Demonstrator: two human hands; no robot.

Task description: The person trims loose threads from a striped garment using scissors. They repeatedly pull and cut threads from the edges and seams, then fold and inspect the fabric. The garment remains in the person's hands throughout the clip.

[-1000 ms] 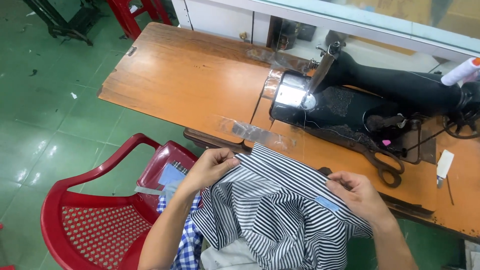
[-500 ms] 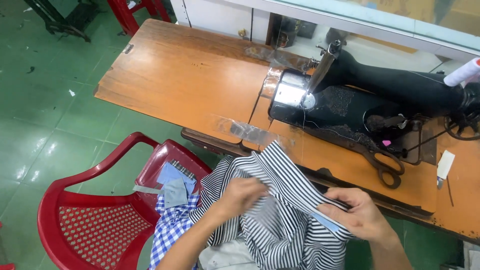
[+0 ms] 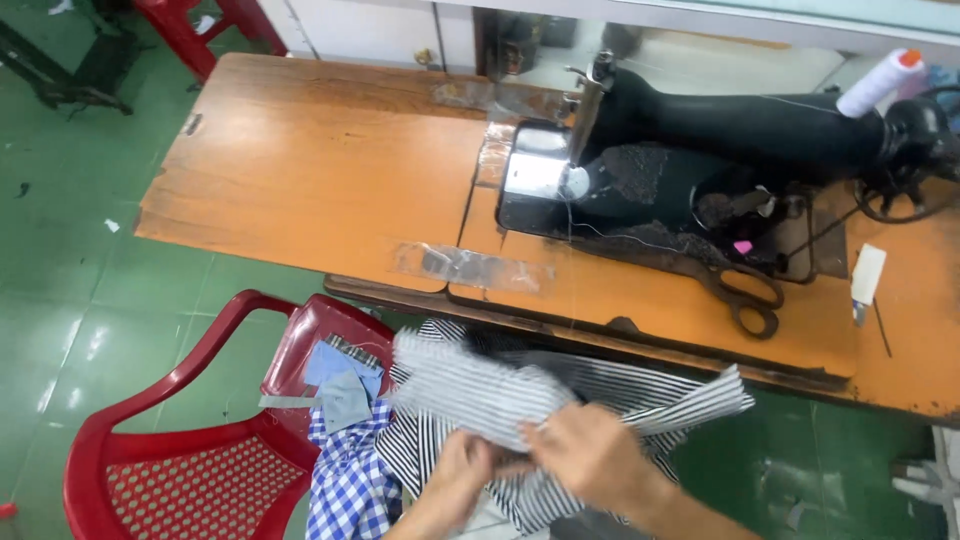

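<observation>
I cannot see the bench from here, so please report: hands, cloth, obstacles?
Left hand and right hand both grip the striped cloth, low before the sewing table. Red chair close at left; nothing between the hands.

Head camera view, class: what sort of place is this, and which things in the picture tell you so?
Most likely a small tailoring or sewing workshop. A black sewing machine is set into an orange wooden table, large scissors lie beside it, and both hands work on a striped shirt.

My left hand and right hand blur into the striped cloth; I probably grip it, fingers hidden, forearms cropped below.
</observation>
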